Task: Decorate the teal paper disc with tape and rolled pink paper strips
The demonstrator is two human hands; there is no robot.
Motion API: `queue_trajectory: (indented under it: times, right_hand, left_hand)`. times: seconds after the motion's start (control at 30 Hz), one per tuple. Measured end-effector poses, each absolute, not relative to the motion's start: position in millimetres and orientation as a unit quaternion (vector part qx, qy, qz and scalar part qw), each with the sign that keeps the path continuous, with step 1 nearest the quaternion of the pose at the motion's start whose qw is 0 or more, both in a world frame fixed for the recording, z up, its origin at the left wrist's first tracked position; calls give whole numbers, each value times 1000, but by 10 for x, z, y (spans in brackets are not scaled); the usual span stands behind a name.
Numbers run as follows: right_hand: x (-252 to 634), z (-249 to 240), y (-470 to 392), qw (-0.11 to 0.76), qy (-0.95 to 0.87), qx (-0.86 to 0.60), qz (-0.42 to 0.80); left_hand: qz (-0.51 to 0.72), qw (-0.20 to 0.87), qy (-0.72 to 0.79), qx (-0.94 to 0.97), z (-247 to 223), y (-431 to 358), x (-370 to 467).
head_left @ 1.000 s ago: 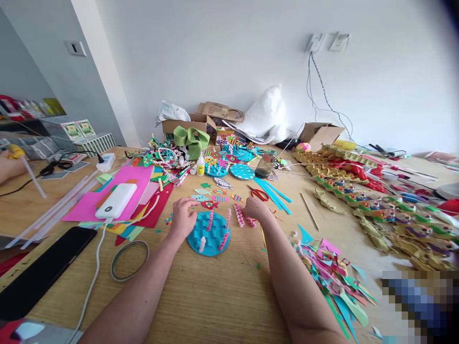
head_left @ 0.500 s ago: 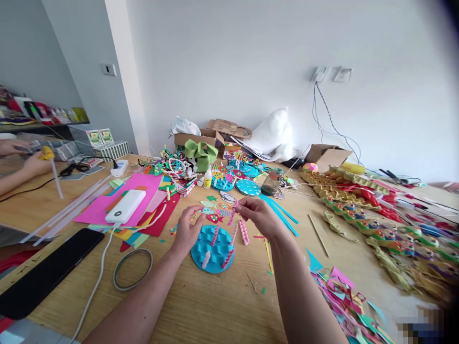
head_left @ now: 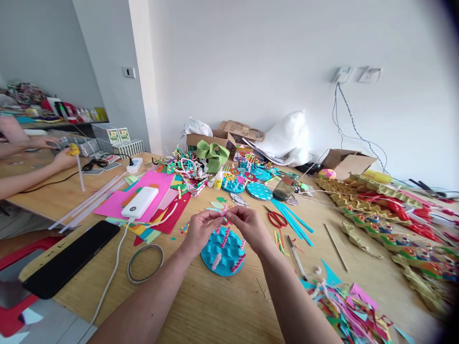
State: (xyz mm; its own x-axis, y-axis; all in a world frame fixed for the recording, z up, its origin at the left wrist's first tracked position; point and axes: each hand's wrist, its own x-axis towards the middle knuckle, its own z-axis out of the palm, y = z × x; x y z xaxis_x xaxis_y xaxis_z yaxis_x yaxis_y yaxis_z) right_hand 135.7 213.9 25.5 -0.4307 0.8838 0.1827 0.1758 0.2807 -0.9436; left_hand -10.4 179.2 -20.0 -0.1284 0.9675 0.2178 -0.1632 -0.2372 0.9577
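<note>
Both hands meet over the far edge of a blue bumpy disc [head_left: 223,255]. My left hand [head_left: 201,231] pinches a small pink twisted piece [head_left: 224,210] from the left side, and my right hand [head_left: 248,226] grips it from the right, fingertips almost touching. Pink and red twisted sticks [head_left: 225,237] stand or lean on the disc, with a pale pink one [head_left: 216,260] near its front left. Just behind the hands lie paper fish [head_left: 217,205], partly covered by the fingers.
Red scissors [head_left: 277,218] and a pen [head_left: 297,258] lie to the right, near paper scraps [head_left: 353,310]. A tape ring [head_left: 145,263], black phone [head_left: 71,258] and white power bank [head_left: 139,201] are on the left. A co-worker's hand [head_left: 66,157] holds a yellow tool farther left.
My left hand has moved in to my right hand and closed on the pink piece. The view has shifted left, and the scissors and pen now show.
</note>
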Motion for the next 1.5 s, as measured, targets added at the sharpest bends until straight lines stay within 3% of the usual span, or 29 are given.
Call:
queue_trajectory:
  times: [0.17, 0.5, 0.67, 0.97, 1.3, 1.5]
  right_hand:
    - [1394, 270, 2161, 417, -688, -398, 440]
    - [1377, 312, 2112, 414, -700, -399, 424]
    - [1369, 318, 2111, 422, -692, -404, 423]
    - [1353, 338, 2074, 429, -712, -406, 380]
    - [1199, 212, 1993, 383, -775, -389, 318]
    - [1074, 251, 1960, 310, -812, -398, 296]
  left_hand:
    - [613, 472, 409, 483, -164, 1779, -103]
    - [572, 406, 425, 573, -283, 1809, -122]
    - [558, 432, 407, 581, -339, 1870, -166]
    - [443, 319, 477, 689, -243, 1903, -395]
    - [380, 381, 505, 675, -329, 1828, -658]
    - [345, 393, 521, 674, -405, 1809, -732]
